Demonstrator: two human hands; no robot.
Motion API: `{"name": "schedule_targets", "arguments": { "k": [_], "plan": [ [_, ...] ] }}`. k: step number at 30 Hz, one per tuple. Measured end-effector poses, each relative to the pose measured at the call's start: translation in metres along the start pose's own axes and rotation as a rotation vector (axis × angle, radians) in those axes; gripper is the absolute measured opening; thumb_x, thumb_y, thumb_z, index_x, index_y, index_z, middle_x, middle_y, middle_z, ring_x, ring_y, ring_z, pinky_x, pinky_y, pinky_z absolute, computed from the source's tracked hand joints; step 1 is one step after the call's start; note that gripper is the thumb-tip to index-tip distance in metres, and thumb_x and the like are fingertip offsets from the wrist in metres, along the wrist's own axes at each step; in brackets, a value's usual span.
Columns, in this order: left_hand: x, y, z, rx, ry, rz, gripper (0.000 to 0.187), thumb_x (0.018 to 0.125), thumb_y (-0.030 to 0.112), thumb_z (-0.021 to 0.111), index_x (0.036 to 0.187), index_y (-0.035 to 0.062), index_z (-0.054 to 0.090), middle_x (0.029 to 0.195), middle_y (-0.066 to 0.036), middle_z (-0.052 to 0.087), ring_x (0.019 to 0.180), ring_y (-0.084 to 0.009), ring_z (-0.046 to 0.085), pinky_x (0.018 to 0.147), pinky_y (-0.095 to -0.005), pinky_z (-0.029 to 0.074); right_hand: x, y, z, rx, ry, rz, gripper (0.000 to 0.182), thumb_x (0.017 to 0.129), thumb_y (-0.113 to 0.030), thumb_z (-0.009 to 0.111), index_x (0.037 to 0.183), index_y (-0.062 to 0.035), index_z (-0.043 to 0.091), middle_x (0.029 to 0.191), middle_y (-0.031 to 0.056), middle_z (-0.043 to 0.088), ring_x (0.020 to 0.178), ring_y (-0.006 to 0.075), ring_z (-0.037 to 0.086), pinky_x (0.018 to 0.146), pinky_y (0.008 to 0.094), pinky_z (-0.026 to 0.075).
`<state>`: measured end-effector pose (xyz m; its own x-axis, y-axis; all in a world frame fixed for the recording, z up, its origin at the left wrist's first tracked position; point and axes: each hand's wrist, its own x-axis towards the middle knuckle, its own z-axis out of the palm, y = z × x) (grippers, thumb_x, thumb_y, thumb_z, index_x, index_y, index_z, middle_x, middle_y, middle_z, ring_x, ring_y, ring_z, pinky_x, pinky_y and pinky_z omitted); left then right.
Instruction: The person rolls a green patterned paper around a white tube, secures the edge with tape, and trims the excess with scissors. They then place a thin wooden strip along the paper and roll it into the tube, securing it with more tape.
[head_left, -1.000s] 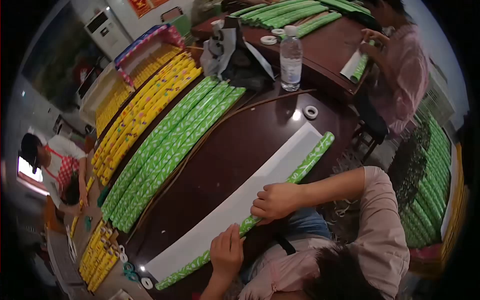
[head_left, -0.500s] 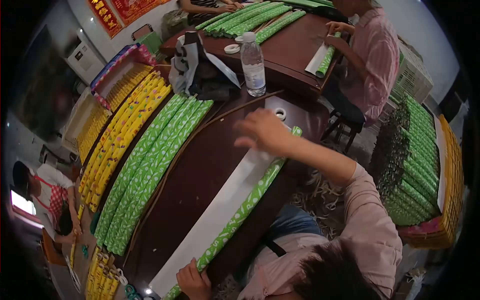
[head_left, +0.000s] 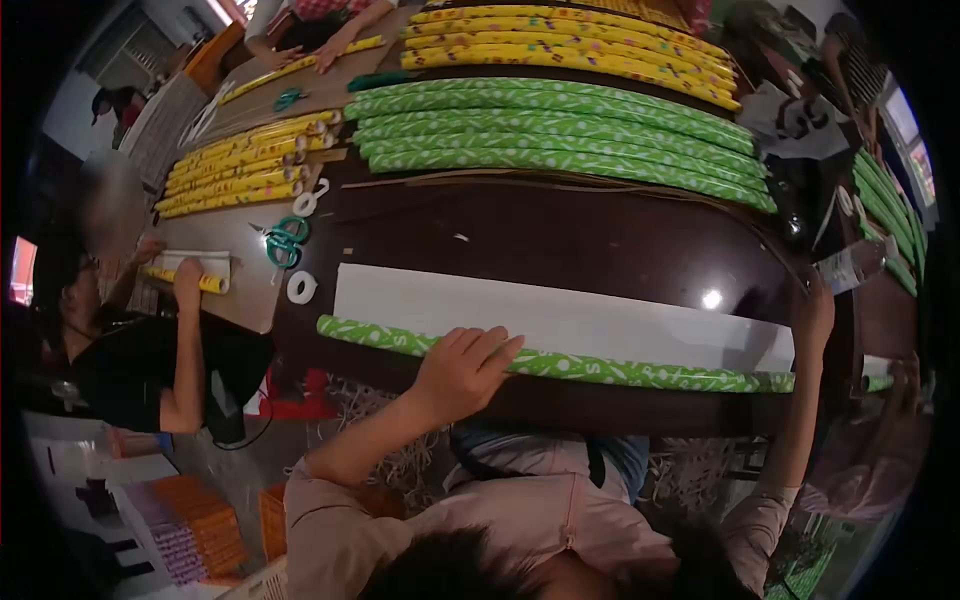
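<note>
A green patterned roll of wrapping paper (head_left: 620,372) lies along the front of the dark table, its unrolled white sheet (head_left: 560,305) spread behind it. My left hand (head_left: 465,372) is closed over the roll left of its middle, the fingertips reaching onto the white sheet. Beyond the right end of the sheet is my right hand (head_left: 816,305), raised close to a clear plastic bottle (head_left: 852,266). Its fingers are dark and partly hidden, so I cannot tell what they hold.
Green rolls (head_left: 560,135) and yellow rolls (head_left: 570,50) lie across the back. Teal scissors (head_left: 287,242) and a white tape roll (head_left: 301,287) sit at the left. A co-worker (head_left: 120,340) handles a yellow roll (head_left: 190,279); another person's hands (head_left: 330,50) work at the back.
The view has swung left, so the roll now runs across it. My left hand has shifted from near the roll's left end toward its middle; my right hand has moved past the sheet's right end.
</note>
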<state>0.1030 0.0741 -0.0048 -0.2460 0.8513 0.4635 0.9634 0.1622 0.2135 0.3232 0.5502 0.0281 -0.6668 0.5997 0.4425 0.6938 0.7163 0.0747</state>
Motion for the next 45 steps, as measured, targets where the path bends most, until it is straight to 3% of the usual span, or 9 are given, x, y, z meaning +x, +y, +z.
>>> {"name": "schedule_targets", "arguments": {
  "k": [2, 10, 19, 24, 26, 30, 32, 34, 45],
  "plan": [
    [-0.001, -0.001, 0.001, 0.008, -0.012, -0.026, 0.05, 0.07, 0.013, 0.072, 0.118, 0.0029, 0.063, 0.095, -0.009, 0.06, 0.083, -0.0243, 0.058, 0.073, -0.0361, 0.048, 0.018, -0.087, -0.009, 0.46, 0.136, -0.33, 0.016, 0.084, -0.007, 0.062, 0.099, -0.0024, 0.066, 0.094, 0.0139, 0.065, 0.09, 0.0344, 0.061, 0.076, 0.0435, 0.049],
    [-0.01, -0.004, 0.008, 0.058, 0.022, -0.026, 0.043, 0.079, 0.018, 0.067, 0.119, 0.0045, 0.063, 0.095, -0.006, 0.06, 0.08, -0.0209, 0.057, 0.072, -0.0327, 0.047, 0.037, -0.383, -0.025, 0.786, 0.077, -1.149, 0.01, 0.076, -0.006, 0.066, 0.085, -0.0072, 0.07, 0.09, 0.0054, 0.064, 0.089, 0.0257, 0.058, 0.08, 0.0361, 0.046],
    [-0.012, -0.007, 0.012, 0.051, 0.101, 0.018, 0.037, 0.077, 0.013, 0.067, 0.114, 0.0087, 0.067, 0.093, -0.003, 0.059, 0.076, -0.0177, 0.055, 0.066, -0.0297, 0.046, 0.034, -0.544, 0.02, 0.592, -0.06, -1.141, 0.008, 0.078, -0.012, 0.066, 0.082, -0.0092, 0.073, 0.091, 0.0051, 0.066, 0.099, 0.0278, 0.058, 0.089, 0.0402, 0.044],
    [-0.011, -0.007, 0.011, 0.029, 0.122, 0.012, 0.033, 0.078, 0.011, 0.066, 0.11, 0.0084, 0.067, 0.092, -0.003, 0.059, 0.075, -0.0181, 0.055, 0.066, -0.0293, 0.046, 0.035, -0.544, 0.014, 0.675, -0.083, -1.013, 0.008, 0.076, -0.012, 0.067, 0.076, -0.0097, 0.075, 0.085, 0.0063, 0.068, 0.093, 0.0287, 0.061, 0.086, 0.0408, 0.047],
    [-0.013, -0.008, 0.015, 0.016, 0.141, 0.007, 0.031, 0.078, 0.011, 0.066, 0.109, 0.0088, 0.067, 0.093, -0.003, 0.059, 0.075, -0.0181, 0.055, 0.066, -0.0293, 0.046, 0.052, -0.539, 0.006, 1.015, -0.269, -0.828, 0.011, 0.077, -0.012, 0.066, 0.08, -0.0091, 0.076, 0.081, 0.0083, 0.07, 0.08, 0.0302, 0.065, 0.077, 0.0418, 0.051],
    [-0.012, -0.006, 0.012, 0.018, 0.139, -0.013, 0.026, 0.078, 0.011, 0.067, 0.104, 0.0098, 0.067, 0.092, -0.003, 0.06, 0.076, -0.0188, 0.056, 0.067, -0.0308, 0.047, 0.108, -0.48, -0.063, 1.609, -0.304, -0.391, 0.017, 0.083, -0.02, 0.069, 0.092, -0.0076, 0.076, 0.073, 0.0047, 0.071, 0.069, 0.0078, 0.062, 0.062, 0.0285, 0.049],
    [-0.013, -0.004, 0.013, -0.001, 0.131, -0.027, 0.026, 0.078, 0.011, 0.067, 0.104, 0.0105, 0.068, 0.093, -0.002, 0.06, 0.077, -0.0188, 0.056, 0.069, -0.0314, 0.047, 0.143, -0.417, -0.094, 1.722, 0.131, -0.488, 0.017, 0.085, -0.01, 0.066, 0.1, -0.0035, 0.072, 0.075, 0.0008, 0.067, 0.064, 0.0051, 0.054, 0.054, 0.0229, 0.039],
    [-0.012, -0.004, 0.013, 0.0, 0.131, -0.042, 0.027, 0.078, 0.012, 0.067, 0.105, 0.0114, 0.068, 0.093, -0.002, 0.06, 0.078, -0.019, 0.057, 0.07, -0.0324, 0.047, 0.139, -0.329, -0.149, 0.474, 1.108, -0.682, 0.017, 0.089, -0.014, 0.06, 0.098, -0.0046, 0.071, 0.09, 0.0048, 0.069, 0.068, 0.0137, 0.059, 0.056, 0.0265, 0.044],
    [-0.004, 0.004, 0.002, -0.012, 0.038, -0.054, 0.043, 0.072, 0.014, 0.073, 0.114, 0.0142, 0.066, 0.093, -0.005, 0.059, 0.082, -0.024, 0.058, 0.07, -0.0375, 0.045, 0.025, -0.147, -0.242, 0.199, 0.658, -0.448, 0.019, 0.091, -0.016, 0.055, 0.1, -0.0049, 0.068, 0.09, 0.0058, 0.069, 0.066, 0.0122, 0.059, 0.055, 0.0253, 0.044]
  ]
}}
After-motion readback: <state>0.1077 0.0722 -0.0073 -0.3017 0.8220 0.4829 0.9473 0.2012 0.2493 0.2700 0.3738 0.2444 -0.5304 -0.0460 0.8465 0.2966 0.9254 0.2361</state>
